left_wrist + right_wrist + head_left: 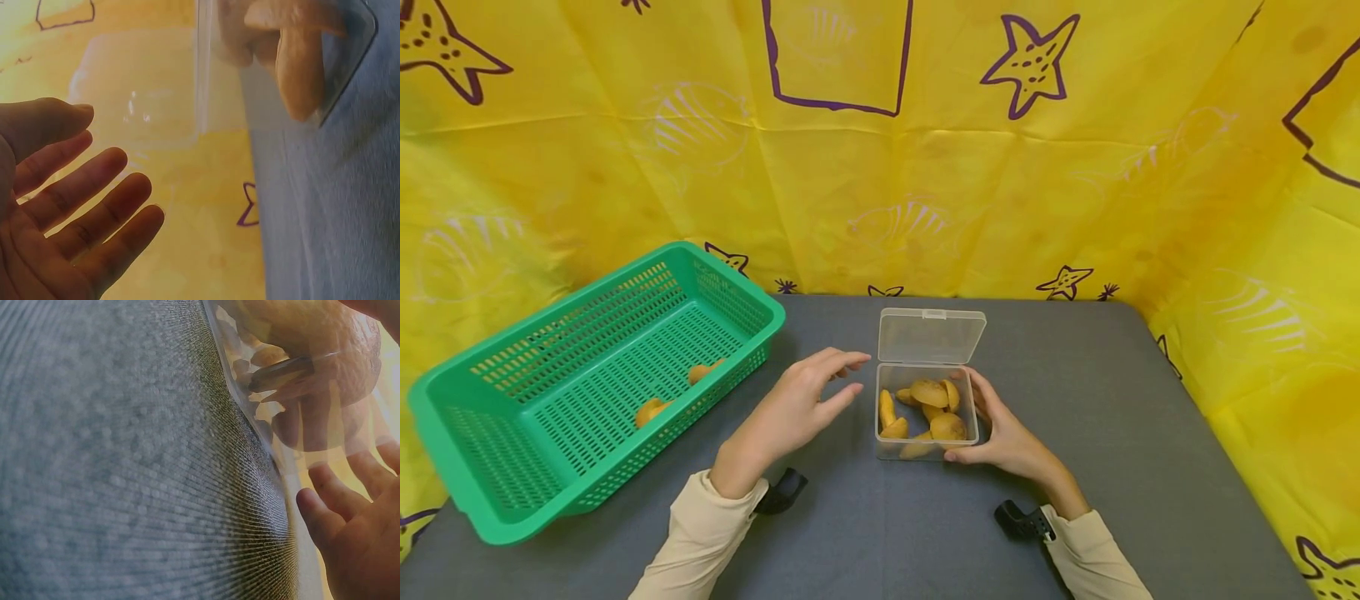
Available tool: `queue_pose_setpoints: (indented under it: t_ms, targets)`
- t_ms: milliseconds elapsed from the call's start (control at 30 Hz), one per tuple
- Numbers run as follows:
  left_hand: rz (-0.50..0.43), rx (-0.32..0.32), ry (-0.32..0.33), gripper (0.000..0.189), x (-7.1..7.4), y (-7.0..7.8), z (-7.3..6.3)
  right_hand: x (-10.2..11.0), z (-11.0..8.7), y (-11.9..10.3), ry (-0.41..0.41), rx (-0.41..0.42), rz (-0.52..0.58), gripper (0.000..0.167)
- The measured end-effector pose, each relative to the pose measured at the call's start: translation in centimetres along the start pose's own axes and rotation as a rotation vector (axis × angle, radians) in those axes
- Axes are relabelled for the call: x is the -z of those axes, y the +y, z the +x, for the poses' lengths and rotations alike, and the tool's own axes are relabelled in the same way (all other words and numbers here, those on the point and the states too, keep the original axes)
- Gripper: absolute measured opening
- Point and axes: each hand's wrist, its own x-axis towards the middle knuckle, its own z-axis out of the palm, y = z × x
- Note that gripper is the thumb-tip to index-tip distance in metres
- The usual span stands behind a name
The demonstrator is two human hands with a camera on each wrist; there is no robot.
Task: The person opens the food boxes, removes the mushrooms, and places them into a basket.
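A clear plastic box stands on the table with its hinged lid raised at the back. Several yellow-brown mushrooms lie inside it; one mushroom shows stem and cap through the wall in the left wrist view. My right hand holds the box by its right side, thumb at the near corner and fingers toward the back corner. To the left of the box, my left hand is held in the air with nothing in it, its fingers apart and pointing toward the box.
A green perforated basket sits at the left of the grey table, with mushrooms along its near side. A yellow patterned cloth hangs behind the table and along its right side. Black bands with mounts are on both wrists.
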Motion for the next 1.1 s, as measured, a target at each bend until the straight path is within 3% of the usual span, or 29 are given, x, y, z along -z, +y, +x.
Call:
queue_pose_setpoints:
  t_ms: [433,800,1100]
  targets:
    - [-0.030,-0.089,-0.051,0.038,-2.1,1.9,1.9,0.0,0.1,0.0,0.001,0.001,-0.010,0.115]
    - [-0.034,-0.101,-0.121,0.042,-4.3,2.6,2.9,0.1,0.0,0.2,-0.003,0.009,-0.022,0.114]
    - [-0.011,-0.062,-0.197,0.045,-5.9,2.8,3.6,0.1,0.0,0.0,-0.005,-0.007,-0.018,0.115]
